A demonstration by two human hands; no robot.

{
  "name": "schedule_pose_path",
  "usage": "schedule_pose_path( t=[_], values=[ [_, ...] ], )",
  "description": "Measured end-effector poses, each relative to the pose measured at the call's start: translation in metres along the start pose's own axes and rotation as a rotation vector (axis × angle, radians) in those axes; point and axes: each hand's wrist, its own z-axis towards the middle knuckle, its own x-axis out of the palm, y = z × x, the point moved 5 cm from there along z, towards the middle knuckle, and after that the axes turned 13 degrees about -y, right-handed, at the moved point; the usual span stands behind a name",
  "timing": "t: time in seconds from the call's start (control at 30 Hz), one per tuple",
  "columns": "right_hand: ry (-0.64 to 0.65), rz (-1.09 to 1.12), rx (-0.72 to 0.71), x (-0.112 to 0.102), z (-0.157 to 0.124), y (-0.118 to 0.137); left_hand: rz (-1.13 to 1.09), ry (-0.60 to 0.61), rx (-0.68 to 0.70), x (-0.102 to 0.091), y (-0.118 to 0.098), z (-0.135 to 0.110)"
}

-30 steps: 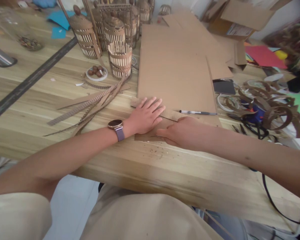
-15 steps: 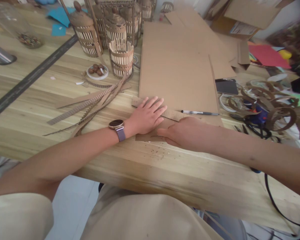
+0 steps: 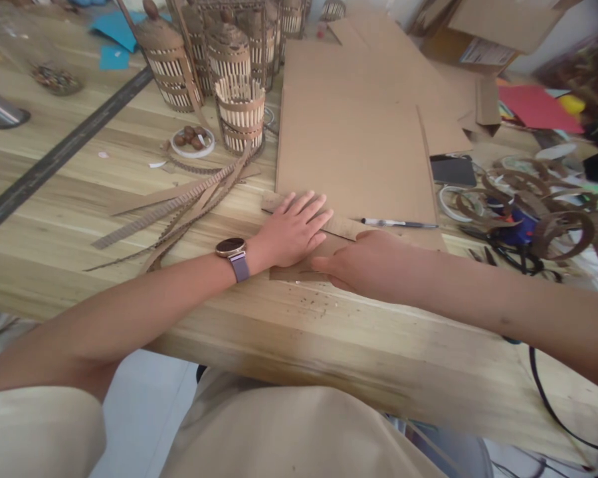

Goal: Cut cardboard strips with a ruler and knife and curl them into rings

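My left hand [image 3: 293,229], a watch on its wrist, lies flat with fingers spread on a small brown cardboard piece [image 3: 339,228] near the table's front edge. My right hand [image 3: 366,262] rests on the same piece just to the right, its back toward me and its fingers hidden beneath. A large cardboard sheet [image 3: 351,146] lies just beyond both hands. A pen [image 3: 398,224] lies at that sheet's near edge, right of my left hand.
Corrugated cardboard strips [image 3: 179,206] fan out to the left. Several slatted cardboard jars [image 3: 239,113] and a small dish of brown beads [image 3: 192,141] stand behind them. Curled cardboard rings [image 3: 543,206], a dark phone [image 3: 451,170] and cables crowd the right side.
Both hands stay in place on the cardboard piece. Only the camera has shifted slightly.
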Motion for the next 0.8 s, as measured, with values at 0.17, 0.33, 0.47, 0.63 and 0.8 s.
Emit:
schedule_pose_path(
  t=[0.17, 0.33, 0.47, 0.63, 0.8],
  values=[
    [-0.014, -0.048, -0.031, -0.001, 0.000, 0.004, -0.019, -0.013, -0.005, 0.001, 0.001, 0.000],
    [0.003, -0.052, -0.031, 0.003, -0.001, 0.003, -0.028, -0.006, 0.008, 0.001, 0.001, 0.000],
    [0.058, -0.044, -0.014, 0.009, -0.004, -0.001, -0.016, 0.019, 0.016, 0.001, 0.001, 0.000],
    [0.132, -0.030, 0.025, 0.017, -0.011, -0.009, -0.029, 0.030, 0.012, 0.001, 0.001, 0.000],
    [0.103, 0.064, 0.094, 0.021, -0.023, -0.018, -0.032, 0.038, 0.007, 0.002, 0.002, -0.001]
  ],
)
